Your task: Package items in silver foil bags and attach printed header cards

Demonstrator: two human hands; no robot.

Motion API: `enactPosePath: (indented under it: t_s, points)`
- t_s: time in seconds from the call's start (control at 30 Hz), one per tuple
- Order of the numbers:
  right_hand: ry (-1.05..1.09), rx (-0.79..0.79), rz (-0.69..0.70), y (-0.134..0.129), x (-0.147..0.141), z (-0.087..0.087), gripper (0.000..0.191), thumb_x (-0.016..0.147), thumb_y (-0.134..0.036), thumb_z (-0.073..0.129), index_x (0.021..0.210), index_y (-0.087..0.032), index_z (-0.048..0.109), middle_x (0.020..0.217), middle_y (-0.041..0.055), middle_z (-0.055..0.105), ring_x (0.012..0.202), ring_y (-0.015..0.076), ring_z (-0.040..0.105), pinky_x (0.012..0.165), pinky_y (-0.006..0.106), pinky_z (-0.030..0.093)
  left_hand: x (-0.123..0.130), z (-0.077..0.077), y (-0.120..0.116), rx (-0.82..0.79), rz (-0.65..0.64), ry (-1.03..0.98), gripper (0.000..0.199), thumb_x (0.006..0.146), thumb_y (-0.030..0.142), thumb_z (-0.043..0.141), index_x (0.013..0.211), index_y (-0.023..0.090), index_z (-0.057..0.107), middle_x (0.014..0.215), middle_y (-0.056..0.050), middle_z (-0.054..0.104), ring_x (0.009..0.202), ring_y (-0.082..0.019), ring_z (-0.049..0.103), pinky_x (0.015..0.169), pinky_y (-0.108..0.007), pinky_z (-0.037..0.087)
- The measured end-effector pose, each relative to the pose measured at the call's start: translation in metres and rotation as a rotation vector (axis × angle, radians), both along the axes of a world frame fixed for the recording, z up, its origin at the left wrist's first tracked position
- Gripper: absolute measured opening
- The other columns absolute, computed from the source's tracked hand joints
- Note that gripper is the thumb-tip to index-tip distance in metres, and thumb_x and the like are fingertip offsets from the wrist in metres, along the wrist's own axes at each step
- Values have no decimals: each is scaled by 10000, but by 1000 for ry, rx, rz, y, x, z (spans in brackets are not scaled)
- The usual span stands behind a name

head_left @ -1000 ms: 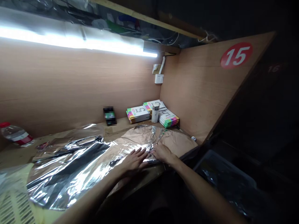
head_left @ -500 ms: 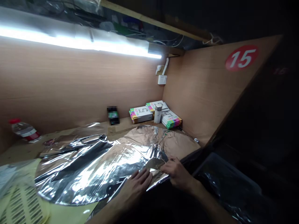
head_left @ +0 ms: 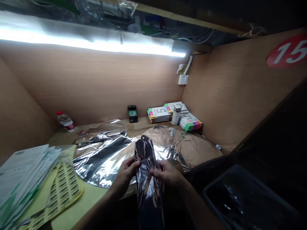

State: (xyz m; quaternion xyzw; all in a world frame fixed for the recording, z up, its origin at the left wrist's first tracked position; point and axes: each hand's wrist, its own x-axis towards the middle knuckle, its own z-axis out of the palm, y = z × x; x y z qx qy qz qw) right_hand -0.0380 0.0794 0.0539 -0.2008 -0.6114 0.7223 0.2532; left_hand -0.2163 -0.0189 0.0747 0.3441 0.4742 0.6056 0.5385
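Note:
Both my hands hold a folded strip of shiny silver foil, which looks like a flat foil balloon (head_left: 150,198), upright in front of me. It has a small tab with a hole at its top end. My left hand (head_left: 126,174) pinches its left edge between thumb and fingers. On the right edge, my right hand (head_left: 168,172) grips it with the thumb on the front. Behind it, large flat silver foil pieces (head_left: 100,166) with curved outlines lie spread over the table, wrinkled and reflecting the lamp.
Printed packs (head_left: 158,114) stand stacked at the back right beside a white flask (head_left: 176,115). A blurred-out device (head_left: 132,113) leans on the back wall. At left are a bottle (head_left: 66,122), papers (head_left: 24,172) and a yellow label sheet (head_left: 63,188). A dark plastic-covered bin (head_left: 244,198) is at right.
My hands were down on foil at the table's front edge. Now they hold a folded foil strip up between them. The view has swung left, showing more papers.

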Motion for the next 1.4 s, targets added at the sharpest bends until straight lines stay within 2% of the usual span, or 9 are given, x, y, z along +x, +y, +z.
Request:
enactPosePath:
  t_s: [0.2,0.33,0.47,0.6,0.8,1.0,1.1,1.23,1.4]
  points:
    - [141,20,9,23,-38,-5,413,889,-500,736,1159,-188,736,945,48,728,809,181,659,769,299,520,-37,-10,10,44,-9,195,382,834,433,762,1096,155,753,762,-28,688,623,-152,609,591,-246,462]
    - [-108,490,-17,51,-80,-13,447,1032,-421,423,1296,-183,695,971,86,736,800,190,678,776,341,545,-71,-24,36,160,86,546,350,890,448,622,991,153,779,835,-98,750,703,-217,690,687,-342,555]
    - [-317,767,23,85,-104,-15,281,915,-264,591,1095,-241,805,1093,95,735,1091,269,647,999,469,476,-105,-40,51,208,33,803,211,803,342,670,850,188,806,1131,-140,769,1041,-312,708,974,-470,534]
    - [-527,1142,137,78,-80,-12,526,869,-156,658,1365,-330,664,1542,112,523,1418,348,430,1143,613,298,-117,-52,35,239,-214,1112,465,876,370,652,1326,267,706,1493,-81,604,1400,-324,523,1210,-519,341]
    - [-330,1595,364,6,-12,-39,618,995,-327,611,1577,-288,406,1620,94,451,1493,278,397,1204,469,319,-108,-60,13,206,-411,1599,749,970,593,549,1611,256,358,1689,-95,314,1550,-376,281,1224,-602,277]
    - [-178,1584,241,1,-21,-64,271,1031,-255,556,1282,-227,654,1232,63,759,1208,180,663,1096,370,420,-92,-65,18,197,-381,1688,708,955,594,552,1586,308,405,1670,-43,372,1541,-456,231,1167,-697,269]
    - [-177,1649,278,3,-23,-55,468,980,-446,638,1382,-210,593,1331,103,706,1336,253,573,1127,433,399,-94,-66,14,207,-412,1710,721,961,625,531,1593,304,398,1686,-48,335,1553,-438,213,1189,-676,246]
    - [-135,1775,166,-11,-12,-61,352,1007,-226,619,1359,-230,604,1312,90,709,1259,216,608,1045,395,449,-89,-69,-1,278,-495,1686,662,1005,584,496,1609,361,347,1682,-22,341,1556,-391,246,1229,-648,196]
    - [-141,1471,116,-28,-13,-72,150,1010,-265,581,922,-278,702,936,11,770,954,201,684,909,396,458,-76,-74,-11,263,-488,1615,552,1037,414,495,1580,387,400,1657,-2,389,1562,-389,237,1227,-699,160]
